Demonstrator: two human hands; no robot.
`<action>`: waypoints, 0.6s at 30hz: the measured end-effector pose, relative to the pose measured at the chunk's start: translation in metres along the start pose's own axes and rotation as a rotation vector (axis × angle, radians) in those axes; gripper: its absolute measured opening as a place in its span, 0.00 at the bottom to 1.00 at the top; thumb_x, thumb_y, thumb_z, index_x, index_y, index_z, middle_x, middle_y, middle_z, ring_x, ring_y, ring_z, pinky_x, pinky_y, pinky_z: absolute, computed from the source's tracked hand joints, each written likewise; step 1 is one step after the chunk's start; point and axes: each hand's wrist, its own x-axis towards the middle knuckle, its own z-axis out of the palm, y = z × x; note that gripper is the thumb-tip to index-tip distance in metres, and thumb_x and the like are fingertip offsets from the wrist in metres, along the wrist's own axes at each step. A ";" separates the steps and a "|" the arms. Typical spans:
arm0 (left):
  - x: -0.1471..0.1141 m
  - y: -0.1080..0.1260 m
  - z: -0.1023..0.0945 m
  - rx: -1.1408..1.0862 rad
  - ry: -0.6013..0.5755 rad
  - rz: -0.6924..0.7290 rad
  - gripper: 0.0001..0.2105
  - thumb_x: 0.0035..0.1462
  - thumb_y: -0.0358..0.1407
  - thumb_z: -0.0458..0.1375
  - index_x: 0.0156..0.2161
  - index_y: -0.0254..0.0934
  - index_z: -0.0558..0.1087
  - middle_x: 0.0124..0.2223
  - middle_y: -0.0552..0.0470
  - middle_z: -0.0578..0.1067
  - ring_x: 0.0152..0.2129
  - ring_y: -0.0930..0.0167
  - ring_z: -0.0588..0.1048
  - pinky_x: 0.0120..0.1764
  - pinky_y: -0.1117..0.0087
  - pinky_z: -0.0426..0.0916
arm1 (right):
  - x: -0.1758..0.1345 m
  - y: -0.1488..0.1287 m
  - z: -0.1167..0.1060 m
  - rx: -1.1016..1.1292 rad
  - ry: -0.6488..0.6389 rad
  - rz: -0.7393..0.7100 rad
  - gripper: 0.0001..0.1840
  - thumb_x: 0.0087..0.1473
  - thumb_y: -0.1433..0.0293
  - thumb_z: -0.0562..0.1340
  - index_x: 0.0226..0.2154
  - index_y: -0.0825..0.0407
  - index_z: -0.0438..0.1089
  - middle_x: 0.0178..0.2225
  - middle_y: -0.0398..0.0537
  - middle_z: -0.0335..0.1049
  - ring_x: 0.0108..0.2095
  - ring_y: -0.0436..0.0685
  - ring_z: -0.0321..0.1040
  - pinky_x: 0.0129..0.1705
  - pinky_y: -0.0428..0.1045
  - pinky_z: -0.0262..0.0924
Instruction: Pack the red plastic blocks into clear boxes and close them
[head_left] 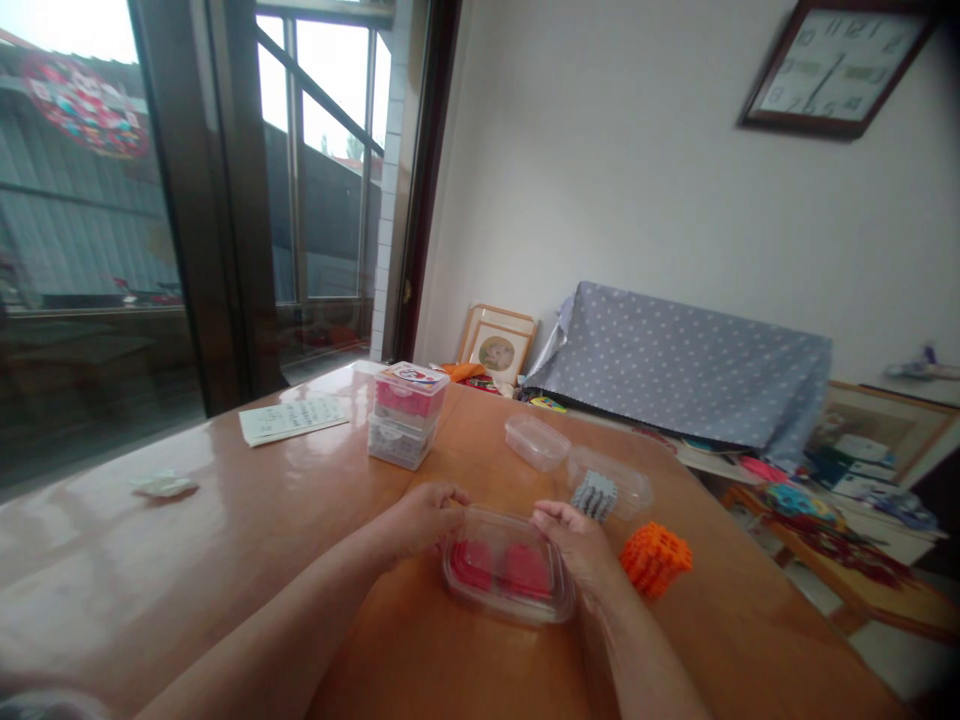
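A clear plastic food container [506, 606] lies in front of me on the table, with red blocks [527, 570] showing through its top. My left hand [427, 515] pinches the far left corner of its rim. On the far right corner, my right hand [574, 545] is closed over the edge, thumb and fingers together. To the right of that hand stands a stack of interlocking orange pieces [655, 560]. Grey interlocking pieces [595, 495] rest at the clear open container [630, 487] just beyond.
Another clear empty tub [537, 443] sits farther back. Two stacked lidded boxes [407, 415], pink above grey, stand left of centre. A written paper [294, 418] and a crumpled tissue [163, 485] lie at left. The wooden table [420, 650] ends at right beside a low bench [885, 590].
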 end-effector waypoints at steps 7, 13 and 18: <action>0.001 -0.001 -0.001 0.007 -0.027 -0.008 0.19 0.47 0.34 0.57 0.46 0.33 0.70 0.24 0.58 0.71 0.18 0.75 0.68 0.21 0.75 0.58 | 0.003 0.003 -0.004 0.071 -0.035 0.009 0.26 0.43 0.52 0.72 0.39 0.53 0.77 0.33 0.47 0.79 0.36 0.58 0.72 0.42 0.50 0.63; 0.000 0.001 -0.001 0.035 -0.015 -0.019 0.17 0.47 0.35 0.57 0.44 0.33 0.71 0.25 0.57 0.72 0.18 0.74 0.68 0.21 0.75 0.58 | 0.002 0.001 -0.011 0.077 0.016 0.116 0.26 0.51 0.49 0.66 0.41 0.53 0.76 0.35 0.51 0.80 0.36 0.57 0.74 0.39 0.48 0.63; 0.001 -0.002 -0.003 0.025 -0.030 -0.011 0.16 0.47 0.36 0.57 0.44 0.34 0.71 0.26 0.56 0.73 0.19 0.74 0.69 0.22 0.75 0.59 | -0.004 -0.009 -0.030 -0.029 -0.030 0.226 0.24 0.56 0.49 0.61 0.42 0.52 0.74 0.34 0.50 0.77 0.28 0.52 0.70 0.23 0.44 0.52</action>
